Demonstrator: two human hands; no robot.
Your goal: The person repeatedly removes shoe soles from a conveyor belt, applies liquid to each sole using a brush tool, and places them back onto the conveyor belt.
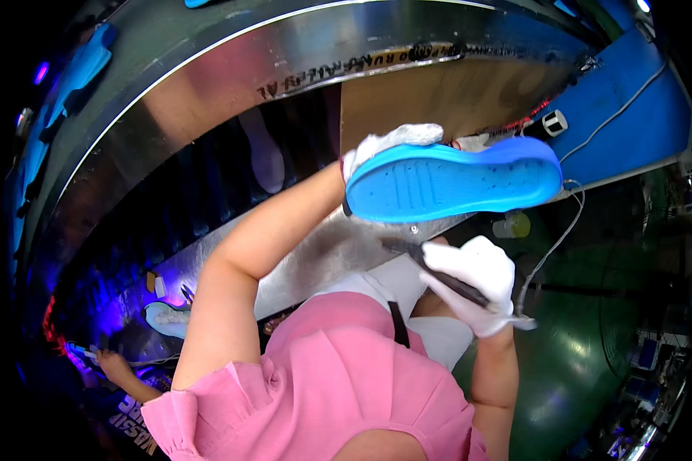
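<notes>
My left hand (396,140), in a white glove, grips a bright blue shoe sole (438,184) by its far edge and left end. The sole's hollowed face is turned toward me, showing ribs at the left and small pits at the right. Below it, my right hand (473,273), also gloved in white, is closed round a slim black-handled tool (457,286). The tool's dark, brush-like tip (398,246) points left, apart from the sole, and is blurred. A thin pale cord (542,269) runs down to the lower end of the tool beside my right wrist.
A curved metal rim (169,88) and a brown board (392,96) lie beyond the sole. The cord loops past a blue panel (630,100). A metal ledge (315,261) crosses before me. At lower left are another person's hand (115,369) and a pale blue sole (168,319).
</notes>
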